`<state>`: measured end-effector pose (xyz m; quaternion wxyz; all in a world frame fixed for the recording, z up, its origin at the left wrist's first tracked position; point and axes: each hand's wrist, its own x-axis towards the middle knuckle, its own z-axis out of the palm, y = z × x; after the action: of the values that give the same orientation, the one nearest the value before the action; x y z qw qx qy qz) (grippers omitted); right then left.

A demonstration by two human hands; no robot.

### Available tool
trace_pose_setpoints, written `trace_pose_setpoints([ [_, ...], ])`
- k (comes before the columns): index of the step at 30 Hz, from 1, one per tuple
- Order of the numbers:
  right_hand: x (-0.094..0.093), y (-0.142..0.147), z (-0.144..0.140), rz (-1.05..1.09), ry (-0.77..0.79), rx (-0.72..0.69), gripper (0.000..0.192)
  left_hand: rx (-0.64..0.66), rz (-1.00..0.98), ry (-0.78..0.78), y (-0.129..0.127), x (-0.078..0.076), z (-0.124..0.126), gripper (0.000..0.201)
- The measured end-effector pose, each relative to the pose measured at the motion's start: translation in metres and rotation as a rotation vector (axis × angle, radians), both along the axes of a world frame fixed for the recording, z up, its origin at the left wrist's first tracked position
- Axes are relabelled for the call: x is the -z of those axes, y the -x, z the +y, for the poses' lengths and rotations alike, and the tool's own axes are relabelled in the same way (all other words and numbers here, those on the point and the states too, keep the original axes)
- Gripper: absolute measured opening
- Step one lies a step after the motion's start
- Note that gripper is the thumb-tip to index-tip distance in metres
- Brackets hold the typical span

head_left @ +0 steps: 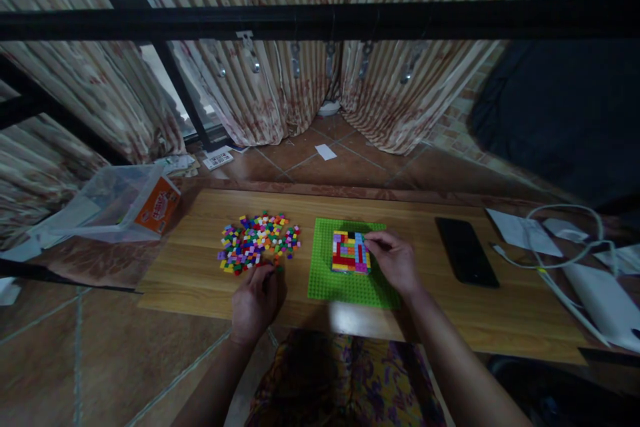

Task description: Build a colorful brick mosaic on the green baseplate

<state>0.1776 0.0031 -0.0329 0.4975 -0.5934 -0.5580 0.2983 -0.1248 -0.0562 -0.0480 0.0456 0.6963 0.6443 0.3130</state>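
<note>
A green studded baseplate (pixel 320 280) lies on the wooden table in front of me. On it stands a roughly square build of small multicoloured toy bricks (pixel 350 259), with red, yellow, blue and purple among its colours. My right hand (pixel 397 263) has thumb and finger pinched at the build's far right corner; whatever is between the fingertips is too small to make out. To the left is a loose pile of small toy bricks (pixel 260 240). My left hand (pixel 255 300) rests at the pile's near edge, fingers curled closed, their contents hidden.
A black phone (pixel 466 251) lies right of the baseplate on the table (pixel 420 213). Beyond it are a white cable (pixel 565 263) and papers (pixel 523 230). A clear plastic box (pixel 117 197) with an orange label stands at the left. A dark horizontal bar (pixel 320 21) crosses before the curtains.
</note>
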Motion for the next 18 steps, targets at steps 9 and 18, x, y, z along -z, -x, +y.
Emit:
trace_pose_setpoints([
  [9,0.004,0.003,-0.001,0.326,0.051,0.098,0.035,-0.007,-0.002,0.009,0.0,0.003,-0.001,0.015],
  [18,0.004,0.012,0.002,0.337,0.129,0.155,0.039,-0.013,0.01,0.005,-0.001,0.002,-0.001,0.015],
])
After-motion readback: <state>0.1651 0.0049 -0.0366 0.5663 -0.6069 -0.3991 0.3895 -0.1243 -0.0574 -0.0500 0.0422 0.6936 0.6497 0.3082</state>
